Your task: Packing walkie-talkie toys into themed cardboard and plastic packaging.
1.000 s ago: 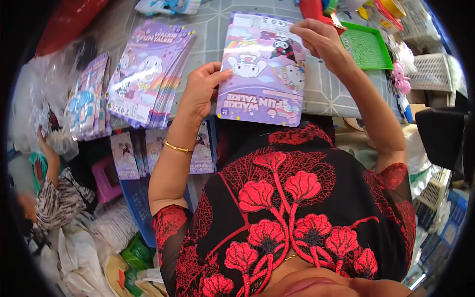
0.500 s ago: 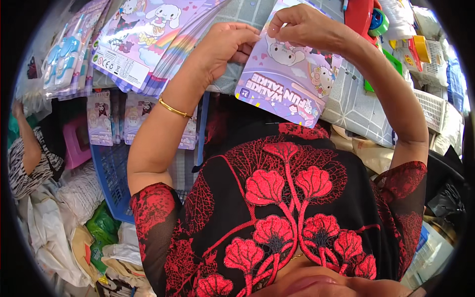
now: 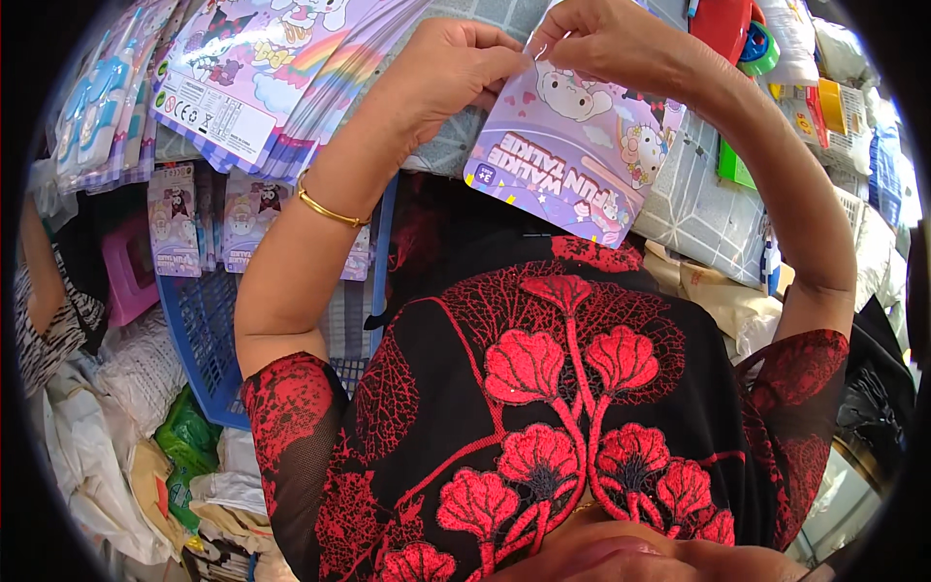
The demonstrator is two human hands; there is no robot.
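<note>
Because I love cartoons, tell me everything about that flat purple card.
The flat purple card has rounded corners, cartoon animals and hearts, and looks like glossy cardboard. Its lettering is upside down. It slants at the front edge of the grey, white-lined table. The bare right hand hides its far end; the bare left hand is at its left edge.

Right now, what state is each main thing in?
Left hand: fingers bent at card's left edge, grip unclear
Right hand: curled over card's far part, grip unclear
Card: printed side up, upside down to the person
Stack: fanned, printed side up
Green bag: crumpled
</note>
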